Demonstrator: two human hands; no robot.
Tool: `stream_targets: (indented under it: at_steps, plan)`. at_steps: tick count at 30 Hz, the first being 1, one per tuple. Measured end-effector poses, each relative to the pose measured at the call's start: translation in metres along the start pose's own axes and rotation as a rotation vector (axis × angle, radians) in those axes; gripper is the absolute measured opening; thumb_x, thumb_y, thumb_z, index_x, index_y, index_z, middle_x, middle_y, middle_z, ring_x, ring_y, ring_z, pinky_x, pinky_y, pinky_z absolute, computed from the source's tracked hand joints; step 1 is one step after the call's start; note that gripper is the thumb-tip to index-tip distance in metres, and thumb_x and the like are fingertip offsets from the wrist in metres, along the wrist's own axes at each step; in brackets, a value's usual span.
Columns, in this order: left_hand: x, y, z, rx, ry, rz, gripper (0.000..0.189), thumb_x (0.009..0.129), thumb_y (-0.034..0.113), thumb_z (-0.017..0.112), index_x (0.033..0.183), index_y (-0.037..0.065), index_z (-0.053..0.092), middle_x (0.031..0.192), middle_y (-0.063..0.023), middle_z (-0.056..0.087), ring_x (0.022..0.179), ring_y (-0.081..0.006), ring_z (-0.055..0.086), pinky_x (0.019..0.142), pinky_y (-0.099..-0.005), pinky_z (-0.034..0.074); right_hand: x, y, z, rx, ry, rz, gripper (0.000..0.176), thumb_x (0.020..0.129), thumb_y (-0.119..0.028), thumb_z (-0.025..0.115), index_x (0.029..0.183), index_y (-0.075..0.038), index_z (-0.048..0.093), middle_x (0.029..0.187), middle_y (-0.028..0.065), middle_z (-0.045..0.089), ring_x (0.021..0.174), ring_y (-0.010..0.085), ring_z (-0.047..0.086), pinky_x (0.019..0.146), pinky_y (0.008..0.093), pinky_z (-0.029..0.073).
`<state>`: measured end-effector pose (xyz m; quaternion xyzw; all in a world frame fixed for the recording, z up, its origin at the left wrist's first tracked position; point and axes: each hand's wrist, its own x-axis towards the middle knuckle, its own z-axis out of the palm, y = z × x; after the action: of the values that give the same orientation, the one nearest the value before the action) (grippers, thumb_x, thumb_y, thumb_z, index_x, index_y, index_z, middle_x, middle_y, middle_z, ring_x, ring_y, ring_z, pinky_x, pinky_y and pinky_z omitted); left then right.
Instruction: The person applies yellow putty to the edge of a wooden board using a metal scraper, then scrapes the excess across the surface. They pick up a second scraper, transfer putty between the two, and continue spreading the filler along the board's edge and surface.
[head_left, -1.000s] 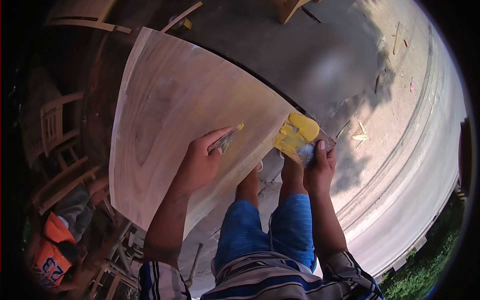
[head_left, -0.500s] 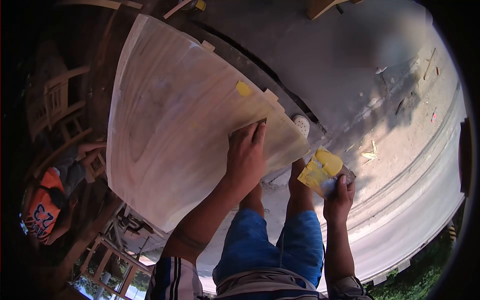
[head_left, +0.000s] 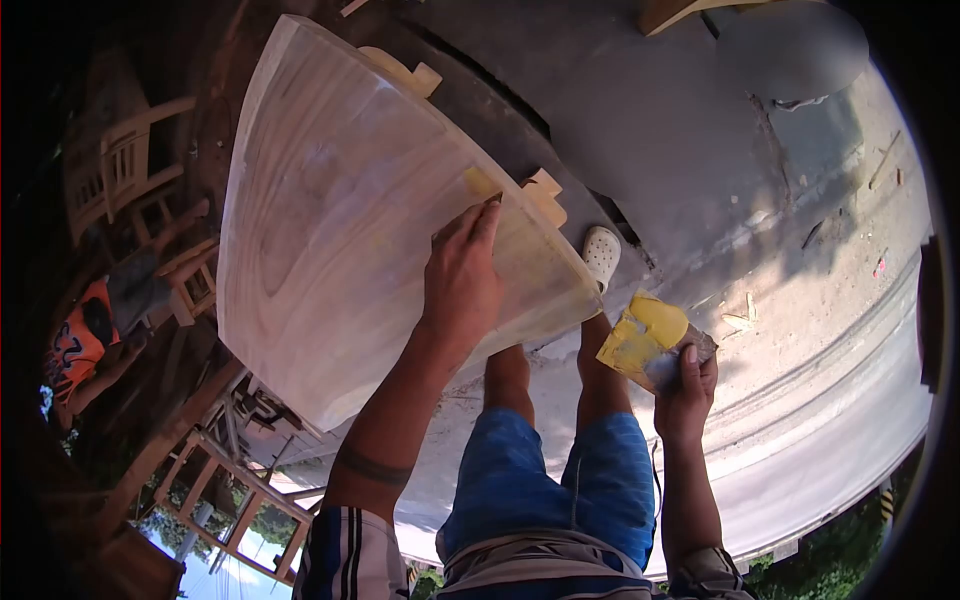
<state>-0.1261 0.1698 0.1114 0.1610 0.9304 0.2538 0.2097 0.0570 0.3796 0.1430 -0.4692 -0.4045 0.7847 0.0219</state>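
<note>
My left hand (head_left: 465, 275) is closed on a thin, dark-edged scraper (head_left: 496, 199), mostly hidden under the fingers, and presses it against a large pale wooden panel (head_left: 330, 200). Just beyond the fingertips lies a yellow patch of paste (head_left: 481, 182), near the panel's right edge. To the right of the panel, my right hand (head_left: 687, 395) grips a flat palette (head_left: 635, 352) by its dark end, with the thumb on top. A thick lump of yellow paste (head_left: 660, 320) sits on the palette.
Wooden pieces (head_left: 543, 197) stick out beyond the panel's right edge. A white perforated shoe (head_left: 601, 252) is beside it. At the left are a person in an orange shirt (head_left: 80, 345) and wooden chairs (head_left: 125, 170). A wooden frame (head_left: 230, 500) stands lower left.
My left hand has moved up and slightly left across the panel, to the yellow patch, which now looks flatter and more spread. The right hand still holds the palette, nearly unmoved.
</note>
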Motion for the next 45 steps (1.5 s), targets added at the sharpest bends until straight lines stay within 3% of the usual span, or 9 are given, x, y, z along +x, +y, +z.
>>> stream_targets:
  at_steps: [6, 12, 15, 19, 25, 29, 33, 38, 45]
  plan:
    - [-0.028, 0.005, 0.07, 0.342, 0.042, 0.079, 0.048, 0.078, 0.005, 0.053, 0.125, -0.004, 0.048, 0.131, -0.0202, 0.04, 0.118, -0.0429, 0.038, 0.099, -0.0537, 0.033, 0.006, -0.003, -0.007, 0.011, 0.002, 0.045, 0.027, 0.096, -0.019, 0.045, 0.115, 0.0, 0.046, 0.108, 0.0124, 0.056, 0.098, 0.0173, 0.057, 0.086, 0.0321, 0.046]
    - [-0.042, 0.016, 0.028, 0.02, -0.009, 0.081, 0.055, 0.072, -0.011, 0.049, 0.127, -0.005, 0.044, 0.129, -0.0199, 0.043, 0.115, -0.0381, 0.044, 0.098, -0.0452, 0.037, 0.004, -0.013, -0.011, 0.013, 0.024, 0.028, 0.027, 0.096, -0.019, 0.045, 0.115, 0.0, 0.045, 0.108, 0.0123, 0.056, 0.099, 0.0183, 0.057, 0.086, 0.0327, 0.047]
    - [0.021, -0.02, -0.019, 0.001, 0.143, -0.185, 0.053, 0.07, -0.015, 0.042, 0.121, -0.002, 0.051, 0.122, -0.02, 0.052, 0.113, -0.0347, 0.051, 0.097, -0.0377, 0.041, 0.002, -0.012, -0.016, 0.015, 0.035, 0.051, 0.027, 0.096, -0.019, 0.045, 0.115, 0.0, 0.045, 0.108, 0.0125, 0.056, 0.099, 0.0186, 0.057, 0.087, 0.0326, 0.046]
    - [0.031, -0.02, -0.001, 0.045, 0.045, -0.241, 0.051, 0.07, -0.011, 0.046, 0.119, 0.0, 0.054, 0.121, -0.0164, 0.055, 0.112, -0.0333, 0.052, 0.095, -0.0375, 0.042, 0.002, -0.003, -0.025, 0.015, 0.015, 0.055, 0.028, 0.096, -0.02, 0.046, 0.116, -0.001, 0.045, 0.111, 0.0115, 0.056, 0.102, 0.0182, 0.055, 0.09, 0.0344, 0.045]
    - [-0.052, 0.043, 0.07, 0.133, -0.04, -0.042, 0.053, 0.066, -0.008, 0.056, 0.119, 0.0, 0.054, 0.12, -0.0147, 0.052, 0.11, -0.0356, 0.047, 0.1, -0.0442, 0.035, 0.001, 0.0, -0.017, 0.028, 0.007, 0.05, 0.028, 0.096, -0.02, 0.046, 0.115, 0.001, 0.045, 0.108, 0.0125, 0.056, 0.098, 0.0171, 0.056, 0.087, 0.032, 0.045]
    - [-0.048, 0.038, 0.035, -0.208, -0.213, -0.126, 0.052, 0.067, -0.013, 0.048, 0.118, -0.003, 0.054, 0.118, -0.0191, 0.055, 0.111, -0.0359, 0.051, 0.097, -0.0404, 0.04, 0.001, -0.006, -0.013, 0.029, 0.005, 0.028, 0.028, 0.096, -0.02, 0.047, 0.115, 0.0, 0.046, 0.108, 0.0121, 0.057, 0.098, 0.0168, 0.056, 0.087, 0.0316, 0.045]
    - [0.011, 0.005, -0.013, 0.015, 0.004, -0.126, 0.045, 0.072, -0.011, 0.045, 0.115, -0.003, 0.055, 0.114, -0.0191, 0.058, 0.104, -0.0353, 0.055, 0.09, -0.0397, 0.045, -0.001, -0.003, -0.021, 0.024, 0.012, 0.025, 0.028, 0.096, -0.02, 0.047, 0.114, 0.0, 0.046, 0.108, 0.0115, 0.057, 0.098, 0.0165, 0.056, 0.087, 0.0316, 0.045]
    - [0.057, -0.002, -0.03, 0.284, -0.085, -0.034, 0.04, 0.074, -0.004, 0.053, 0.114, -0.002, 0.058, 0.112, -0.0187, 0.059, 0.104, -0.033, 0.057, 0.09, -0.0398, 0.044, -0.006, 0.006, -0.035, 0.013, 0.041, 0.053, 0.026, 0.096, -0.02, 0.046, 0.113, 0.0, 0.046, 0.107, 0.011, 0.057, 0.097, 0.0157, 0.057, 0.087, 0.0314, 0.046]
    - [-0.022, 0.047, 0.046, 0.649, -0.233, 0.238, 0.038, 0.081, 0.007, 0.048, 0.118, 0.001, 0.056, 0.116, -0.0149, 0.055, 0.11, -0.0334, 0.05, 0.094, -0.045, 0.036, -0.009, 0.001, -0.034, 0.039, 0.049, 0.058, 0.026, 0.096, -0.02, 0.046, 0.113, 0.0, 0.046, 0.106, 0.0118, 0.057, 0.096, 0.0157, 0.057, 0.085, 0.0304, 0.046]
